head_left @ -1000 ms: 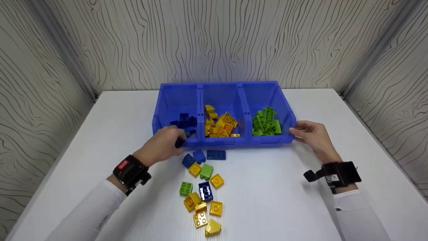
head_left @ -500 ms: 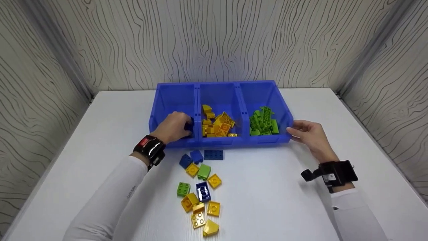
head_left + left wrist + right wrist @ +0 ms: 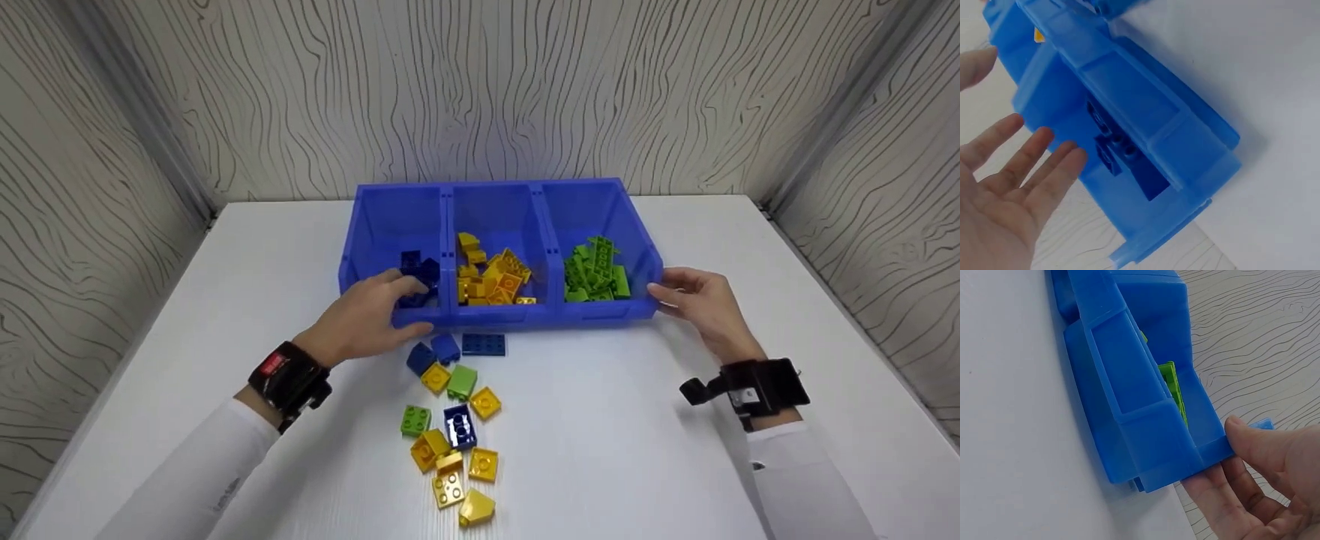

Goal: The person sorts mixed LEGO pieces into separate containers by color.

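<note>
My left hand [image 3: 366, 316] hovers at the front of the left compartment, thumb apart from the fingers and nothing held; the left wrist view shows its fingers spread. Dark blue bricks [image 3: 1145, 174] lie inside that compartment. My right hand [image 3: 701, 306] grips the right side wall of the blue three-part bin [image 3: 1134, 377], thumb on the wall's edge and fingers on the outer side. Yellow bricks [image 3: 499, 281] fill part of the middle compartment, and green bricks [image 3: 596, 274] the right one.
On the white table [image 3: 600, 427] before the bin lie a flat blue brick [image 3: 484, 345], two blue bricks near it, a dark blue brick [image 3: 460, 427], two green bricks, one of them a bright green brick [image 3: 415, 421], and several yellow bricks [image 3: 484, 465]. A patterned wall stands behind.
My left hand took a dark blue brick into the left compartment, let go of it there, and has drawn back toward the front edge. The right hand has stayed on the bin's side.
</note>
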